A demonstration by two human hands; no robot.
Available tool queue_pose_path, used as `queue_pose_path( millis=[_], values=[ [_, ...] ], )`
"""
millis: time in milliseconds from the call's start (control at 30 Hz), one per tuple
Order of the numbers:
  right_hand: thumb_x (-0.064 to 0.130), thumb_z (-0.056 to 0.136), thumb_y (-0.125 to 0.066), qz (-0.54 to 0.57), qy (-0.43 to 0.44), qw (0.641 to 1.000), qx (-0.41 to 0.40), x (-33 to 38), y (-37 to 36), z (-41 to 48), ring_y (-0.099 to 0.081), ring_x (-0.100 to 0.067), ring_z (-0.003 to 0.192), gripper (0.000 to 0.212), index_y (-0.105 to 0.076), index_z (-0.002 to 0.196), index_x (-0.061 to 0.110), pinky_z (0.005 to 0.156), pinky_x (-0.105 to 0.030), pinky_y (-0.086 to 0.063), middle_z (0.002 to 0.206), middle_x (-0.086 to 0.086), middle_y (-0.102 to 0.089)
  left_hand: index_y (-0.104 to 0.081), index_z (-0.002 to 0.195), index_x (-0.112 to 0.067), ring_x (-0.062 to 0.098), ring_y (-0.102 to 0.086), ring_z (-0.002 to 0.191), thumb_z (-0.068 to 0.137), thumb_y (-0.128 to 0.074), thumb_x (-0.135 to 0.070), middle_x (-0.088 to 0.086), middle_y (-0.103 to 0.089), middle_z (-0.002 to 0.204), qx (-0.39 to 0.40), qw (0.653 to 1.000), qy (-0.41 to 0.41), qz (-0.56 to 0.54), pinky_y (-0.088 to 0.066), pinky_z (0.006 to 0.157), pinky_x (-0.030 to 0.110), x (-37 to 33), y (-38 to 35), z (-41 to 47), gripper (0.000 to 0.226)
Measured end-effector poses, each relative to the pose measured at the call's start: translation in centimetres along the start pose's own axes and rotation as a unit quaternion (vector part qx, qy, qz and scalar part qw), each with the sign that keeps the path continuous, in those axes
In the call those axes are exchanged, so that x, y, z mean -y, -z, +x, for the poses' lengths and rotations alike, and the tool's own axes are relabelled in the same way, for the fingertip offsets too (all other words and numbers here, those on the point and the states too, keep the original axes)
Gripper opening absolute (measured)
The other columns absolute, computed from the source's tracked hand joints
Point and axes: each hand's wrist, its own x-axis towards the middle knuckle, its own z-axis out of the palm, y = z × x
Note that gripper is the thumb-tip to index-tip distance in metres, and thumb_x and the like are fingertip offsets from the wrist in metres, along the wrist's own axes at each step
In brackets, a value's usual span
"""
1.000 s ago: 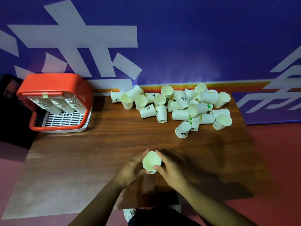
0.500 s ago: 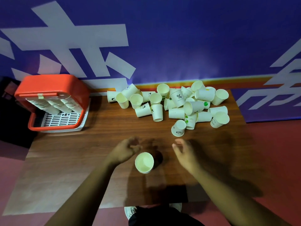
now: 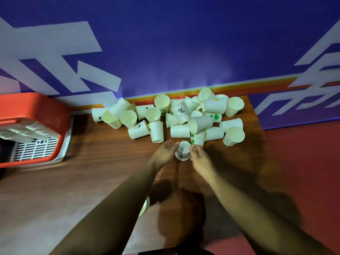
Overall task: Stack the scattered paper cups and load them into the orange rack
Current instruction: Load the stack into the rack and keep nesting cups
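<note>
Your hands have left the set-down cup (image 3: 145,207), which was between them a moment ago and now sits close to you, mostly hidden by your left forearm. They have gone forward to bracket a fresh cup (image 3: 182,150) at the near edge of the pile (image 3: 176,116). Your left hand (image 3: 165,152) lays fairly straight fingers against the cup's left side, released rather than grasping. Your right hand (image 3: 199,159) curls at its right side, but blur keeps me from telling whether it grips yet. The fresh cup lies tipped on the counter (image 3: 103,173), just beside a green-dotted neighbour. One placement looks finished and the next pick is starting; I judge this cup should come back and nest with the set-down cup. The orange rack (image 3: 35,115) stands well apart at far left, already carrying stacked cups (image 3: 20,130), and most of the pile is unsorted.
</note>
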Motion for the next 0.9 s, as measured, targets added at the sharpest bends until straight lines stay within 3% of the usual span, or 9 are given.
queue_pose_path(
  millis=[67, 233, 333, 467, 567, 667, 767, 833, 900],
  values=[
    [0.078, 0.08, -0.036, 0.037, -0.028, 0.998, 0.029, -0.1, -0.1, 1.0, -0.057, -0.025, 0.121, 0.081, -0.042, 0.143, 0.028, 0.105, -0.05, -0.044, 0.137, -0.001, -0.054, -0.037, 0.153, -0.021, 0.02, -0.036, 0.144, 0.096, -0.045, -0.063, -0.001, -0.035, 0.16, 0.013, 0.999, 0.018, -0.041, -0.029, 0.119, 0.041, 0.1, -0.5, 1.0, 0.071],
    [0.054, 0.099, -0.037, 0.15, -0.083, 0.983, 0.07, 0.9, 0.2, 1.0, -0.065, -0.029, 0.107, 0.05, -0.042, 0.142, 0.027, 0.101, -0.047, -0.049, 0.125, 0.002, -0.052, -0.066, 0.124, -0.024, 0.02, -0.064, 0.115, 0.09, -0.051, -0.068, 0.0, -0.069, 0.124, 0.004, 0.985, 0.048, -0.168, -0.044, 0.109, 0.049, 0.6, -1.7, 1.8, 0.058],
    [0.057, 0.095, -0.046, 0.196, -0.102, 0.974, 0.051, 0.2, 0.4, 1.2, -0.068, -0.033, 0.1, 0.051, -0.043, 0.136, 0.027, 0.093, -0.046, -0.055, 0.126, -0.002, -0.051, -0.062, 0.122, -0.016, 0.028, -0.07, 0.104, 0.097, -0.054, -0.053, 0.009, -0.069, 0.116, -0.038, 0.957, 0.085, -0.275, -0.052, 0.093, 0.041, 0.8, -2.2, 1.0, 0.046],
    [0.051, 0.087, -0.064, 0.167, -0.098, 0.981, 0.005, -0.7, 0.5, 0.8, -0.066, -0.027, 0.099, 0.042, -0.05, 0.111, 0.019, 0.073, -0.035, -0.061, 0.119, -0.007, -0.057, -0.061, 0.121, -0.004, 0.025, -0.071, 0.084, 0.099, -0.057, -0.04, 0.015, -0.071, 0.105, -0.037, 0.937, 0.09, -0.335, -0.053, 0.076, 0.038, 1.5, -2.6, -0.1, 0.043],
    [0.045, 0.081, -0.073, 0.167, -0.075, 0.983, 0.003, -0.6, 1.1, 0.3, -0.068, -0.024, 0.095, 0.04, -0.052, 0.101, 0.017, 0.069, -0.032, -0.06, 0.111, -0.008, -0.061, -0.058, 0.121, -0.004, 0.025, -0.07, 0.09, 0.094, -0.064, -0.044, 0.013, -0.069, 0.103, -0.049, 0.945, 0.08, -0.313, -0.056, 0.078, 0.036, 1.4, -2.6, -0.6, 0.049],
    [0.038, 0.077, -0.077, 0.227, -0.049, 0.971, 0.063, -0.4, 2.6, -0.6, -0.07, -0.028, 0.09, 0.038, -0.057, 0.1, 0.015, 0.068, -0.034, -0.057, 0.112, -0.016, -0.065, -0.055, 0.123, -0.002, 0.028, -0.071, 0.1, 0.086, -0.075, -0.043, 0.015, -0.07, 0.111, -0.037, 0.944, 0.061, -0.323, -0.059, 0.089, 0.045, 0.6, -2.3, -0.8, 0.058],
    [0.027, 0.089, -0.07, 0.176, 0.0, 0.98, 0.095, 0.1, 4.7, -1.0, -0.068, -0.019, 0.085, 0.02, -0.061, 0.103, 0.015, 0.072, -0.029, -0.057, 0.109, -0.01, -0.067, -0.06, 0.117, 0.002, 0.026, -0.07, 0.093, 0.091, -0.071, -0.026, 0.017, -0.071, 0.102, -0.019, 0.947, 0.019, -0.32, -0.058, 0.089, 0.045, -1.0, -2.3, -1.1, 0.04],
    [0.027, 0.092, -0.065, 0.11, 0.051, 0.992, 0.034, 0.5, 6.5, -0.2, -0.064, -0.009, 0.086, 0.017, -0.061, 0.104, 0.015, 0.072, -0.013, -0.05, 0.101, 0.0, -0.066, -0.059, 0.122, -0.001, 0.027, -0.069, 0.099, 0.086, -0.076, -0.026, 0.018, -0.07, 0.111, -0.03, 0.95, -0.009, -0.312, -0.055, 0.093, 0.046, -1.6, -2.3, -0.5, 0.048],
    [0.026, 0.089, -0.068, 0.002, 0.107, 0.99, -0.092, 0.2, 8.6, 1.3, -0.059, -0.009, 0.091, 0.022, -0.06, 0.105, 0.013, 0.076, -0.011, -0.045, 0.1, 0.003, -0.061, -0.056, 0.128, -0.007, 0.029, -0.068, 0.11, 0.073, -0.085, -0.035, 0.018, -0.067, 0.122, -0.041, 0.955, -0.028, -0.292, -0.054, 0.099, 0.049, -2.2, -2.1, -0.4, 0.067]
  ],
)
